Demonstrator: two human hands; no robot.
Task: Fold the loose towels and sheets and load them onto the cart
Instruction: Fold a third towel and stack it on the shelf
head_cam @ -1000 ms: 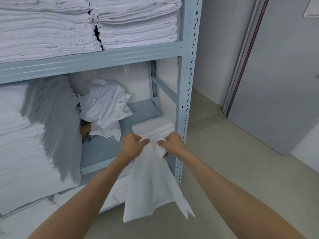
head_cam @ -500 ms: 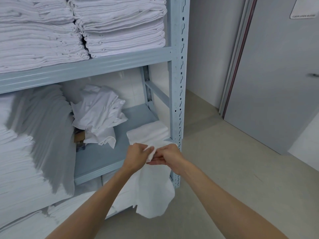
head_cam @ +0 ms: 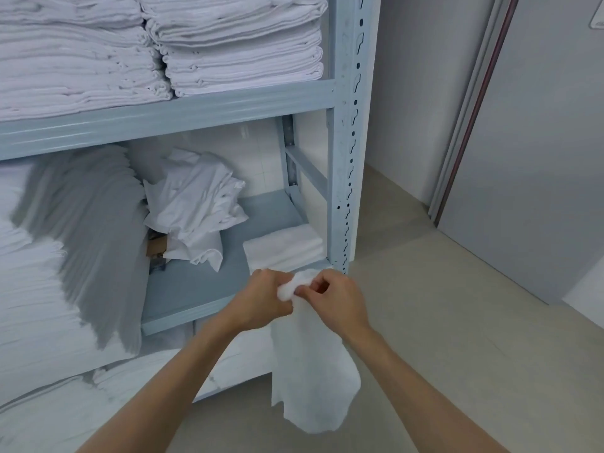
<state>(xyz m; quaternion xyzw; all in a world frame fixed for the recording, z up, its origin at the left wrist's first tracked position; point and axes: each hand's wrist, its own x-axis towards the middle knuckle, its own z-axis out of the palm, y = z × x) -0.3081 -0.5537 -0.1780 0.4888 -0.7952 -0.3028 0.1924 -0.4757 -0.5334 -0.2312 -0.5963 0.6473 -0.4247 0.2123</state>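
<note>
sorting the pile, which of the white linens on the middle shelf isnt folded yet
The crumpled white heap at the back of the middle shelf. The small towel by the right post lies flat and folded.

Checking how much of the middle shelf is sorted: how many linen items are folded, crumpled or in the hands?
Folded towel on the shelf: 1
Crumpled heap: 1
Hanging towel, gripped by left hand and right hand: 1
Total: 3

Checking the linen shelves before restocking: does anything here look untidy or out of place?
Yes. A crumpled white heap sits unfolded on the middle shelf, unlike the neat stacks above, and a small brown box is wedged under it.
</note>
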